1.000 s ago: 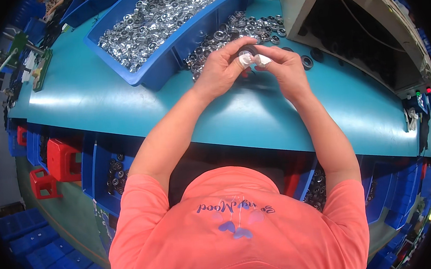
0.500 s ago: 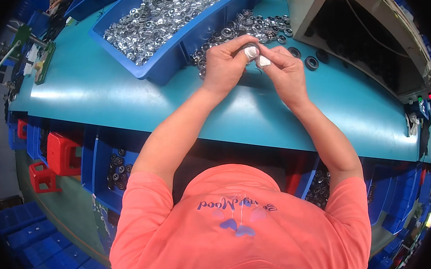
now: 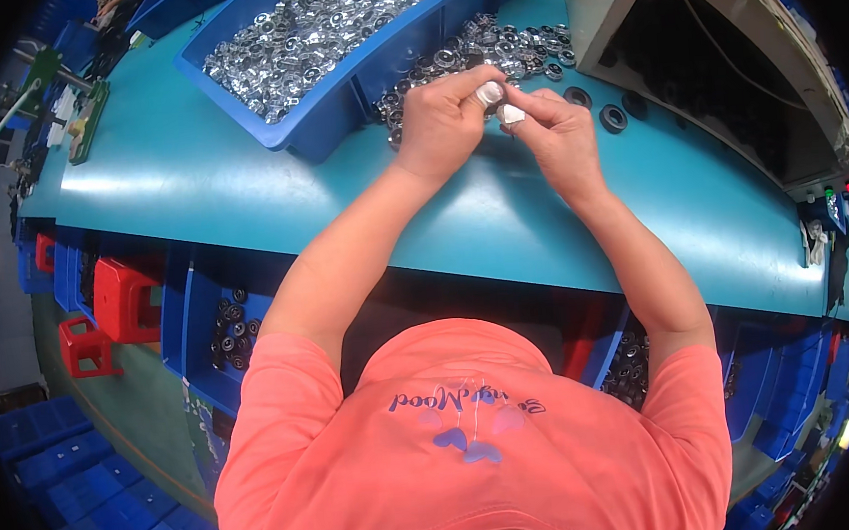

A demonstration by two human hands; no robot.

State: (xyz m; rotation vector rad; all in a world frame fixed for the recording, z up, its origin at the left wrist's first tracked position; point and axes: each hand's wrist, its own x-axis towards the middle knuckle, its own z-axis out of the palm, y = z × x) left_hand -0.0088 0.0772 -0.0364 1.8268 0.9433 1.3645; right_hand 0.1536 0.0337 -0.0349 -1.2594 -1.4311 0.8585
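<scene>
My left hand (image 3: 437, 126) and my right hand (image 3: 561, 135) meet above the teal table, fingertips pinched together. White wraps cover both thumb tips. Between the fingers is a small dark part (image 3: 507, 127), mostly hidden, so its exact kind cannot be told. Just beyond my hands lies a loose pile of clear and silvery wheel-like parts (image 3: 533, 53). Black rings (image 3: 613, 119) rest on the table to the right of my right hand.
A large blue bin (image 3: 336, 119) full of clear wheel-like parts stands at the far left of my hands. At the right is a pale box-shaped housing (image 3: 613, 6) with a dark opening. Below the table edge are blue bins and red stools (image 3: 124, 301).
Both hands have shifted very slightly, with the thumbs a little higher and turned. The fingers stay pinched together over the same spot.
</scene>
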